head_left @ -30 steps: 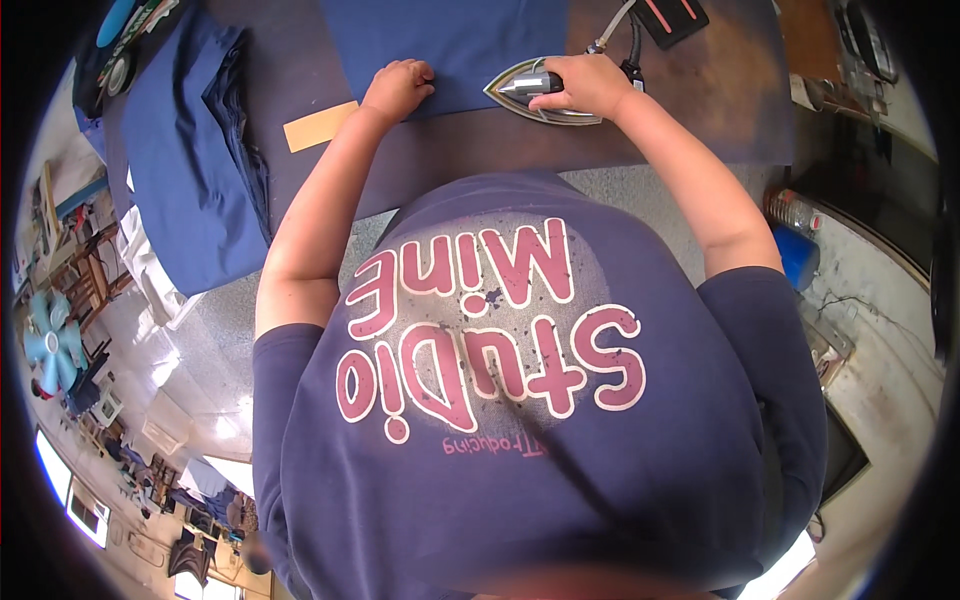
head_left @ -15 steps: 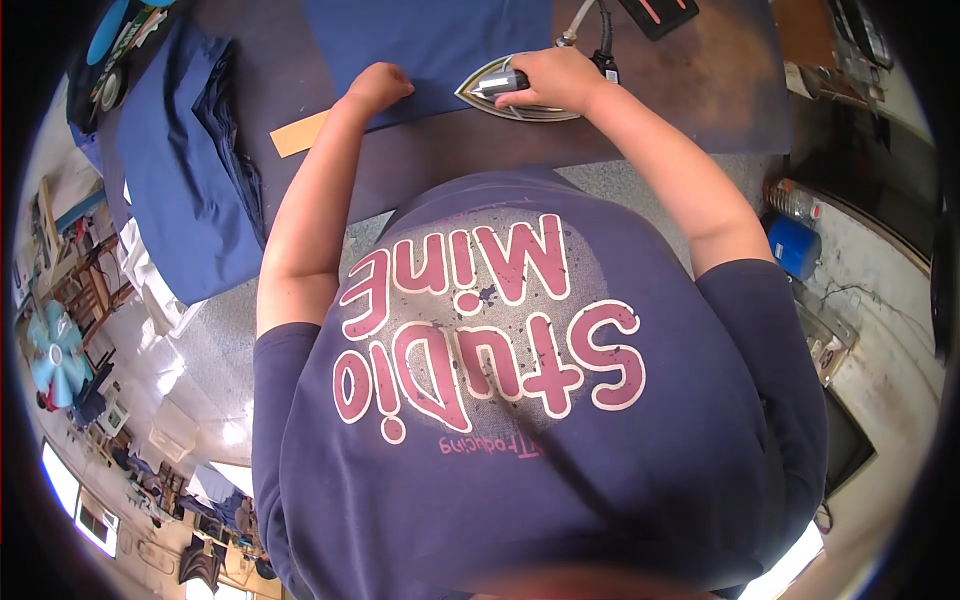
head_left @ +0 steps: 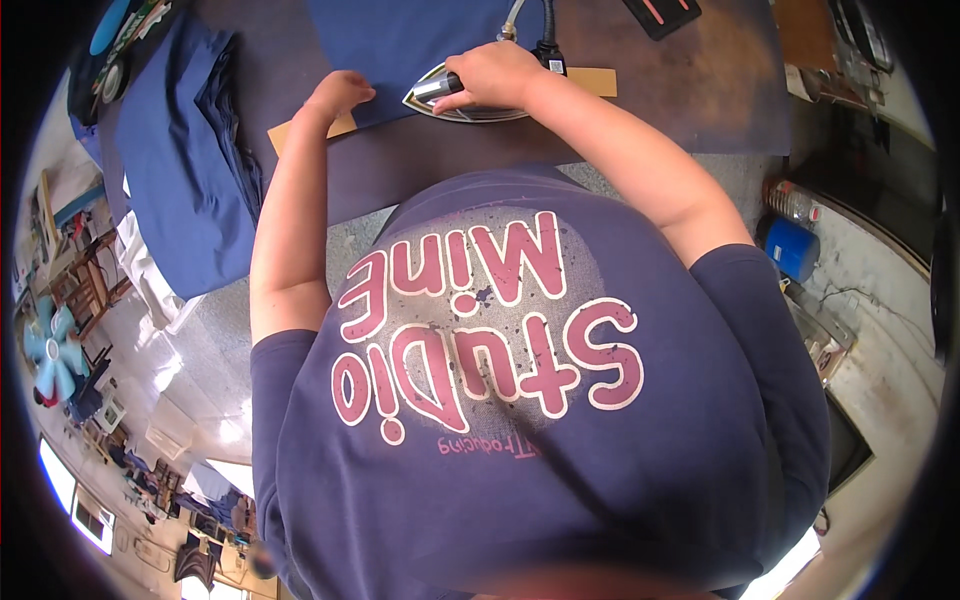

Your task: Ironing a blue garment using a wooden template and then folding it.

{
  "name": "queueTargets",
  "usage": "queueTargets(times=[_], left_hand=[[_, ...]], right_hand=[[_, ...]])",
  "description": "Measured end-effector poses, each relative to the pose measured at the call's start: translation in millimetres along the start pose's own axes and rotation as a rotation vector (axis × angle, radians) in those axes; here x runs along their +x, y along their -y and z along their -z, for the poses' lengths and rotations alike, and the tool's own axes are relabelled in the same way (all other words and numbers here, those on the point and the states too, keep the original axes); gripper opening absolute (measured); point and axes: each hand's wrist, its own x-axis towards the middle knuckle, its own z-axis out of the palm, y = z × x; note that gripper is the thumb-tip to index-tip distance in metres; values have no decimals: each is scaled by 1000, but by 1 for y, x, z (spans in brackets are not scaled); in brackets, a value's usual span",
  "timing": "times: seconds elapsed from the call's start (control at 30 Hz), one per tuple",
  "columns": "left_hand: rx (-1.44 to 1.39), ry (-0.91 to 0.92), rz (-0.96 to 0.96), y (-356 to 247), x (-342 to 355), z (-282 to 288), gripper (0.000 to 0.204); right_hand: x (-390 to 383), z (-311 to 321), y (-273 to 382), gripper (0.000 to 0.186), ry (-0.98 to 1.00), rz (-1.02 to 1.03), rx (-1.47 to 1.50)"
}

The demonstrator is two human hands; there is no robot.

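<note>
On the dark table lies a piece of blue cloth (head_left: pixel 385 45), with a tan strip (head_left: pixel 594 81) running along its near edge and sticking out at both sides. My right hand (head_left: pixel 497 75) is wrapped round the handle of a steam iron (head_left: pixel 470 108), whose soleplate rests over the cloth's near edge with its tip to the left. At the cloth's near left corner, my left hand (head_left: pixel 338 95) has its fingers curled together on the edge, close to the strip's left end. Its fingertips are partly hidden.
A stack of folded blue cloth (head_left: pixel 180 170) hangs over the table's left edge. A hose and cable (head_left: pixel 547 35) rise from the iron. At the far right lies a black flat rest (head_left: pixel 662 15). A fan (head_left: pixel 52 348) stands on the floor at left.
The iron and my right hand have slid left along the near edge, uncovering the strip's right end. My left hand has shifted left to the cloth's corner.
</note>
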Motion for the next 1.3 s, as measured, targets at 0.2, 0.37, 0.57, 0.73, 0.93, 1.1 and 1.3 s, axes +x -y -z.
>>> queueTargets(times=[0.2,0.37,0.57,0.73,0.93,1.1,1.3], left_hand=[[116,-12,47,27,6,13,35],[477,-30,131,56,19,15,33],[384,-411,223,10,-19,44,39],[-131,-599,-399,-25,-41,30,42],[-65,-677,-636,-35,-46,6,46],[-52,-701,-608,-37,-54,7,46],[-4,-609,-647,-37,-60,16,47]], right_hand=[[15,-4,16,70,-65,49,-7],[41,-6,43,69,-64,113,-18],[64,-2,68,65,-2,81,5],[76,2,84,63,19,81,19],[88,-3,89,44,-50,114,115],[91,-1,95,35,-8,45,206],[87,0,106,34,-33,5,223]])
